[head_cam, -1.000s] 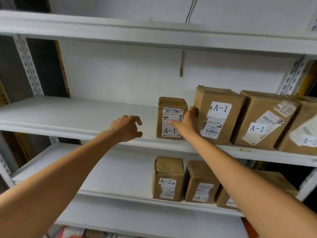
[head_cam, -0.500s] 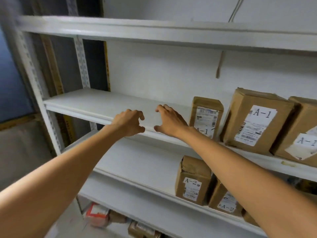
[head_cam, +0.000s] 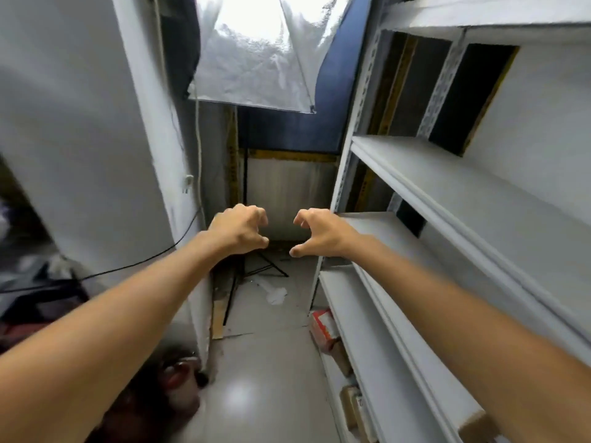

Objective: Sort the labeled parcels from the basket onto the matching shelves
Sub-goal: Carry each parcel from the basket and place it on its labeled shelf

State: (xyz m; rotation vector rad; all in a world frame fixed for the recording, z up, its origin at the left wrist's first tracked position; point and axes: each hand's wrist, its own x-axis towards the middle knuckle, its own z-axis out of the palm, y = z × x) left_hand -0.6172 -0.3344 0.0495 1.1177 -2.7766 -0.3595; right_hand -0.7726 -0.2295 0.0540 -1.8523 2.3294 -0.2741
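Both arms reach forward; the left hand [head_cam: 238,230] and right hand [head_cam: 323,235] grasp nothing, fingers [head_cam: 307,216] loosely curled, palms facing each other. Brown parcels [head_cam: 350,407] sit on the lowest of the white shelves [head_cam: 447,174] at right.

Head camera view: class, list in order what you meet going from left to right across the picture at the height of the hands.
White wall → black cable → left hand → right hand → white shelves.
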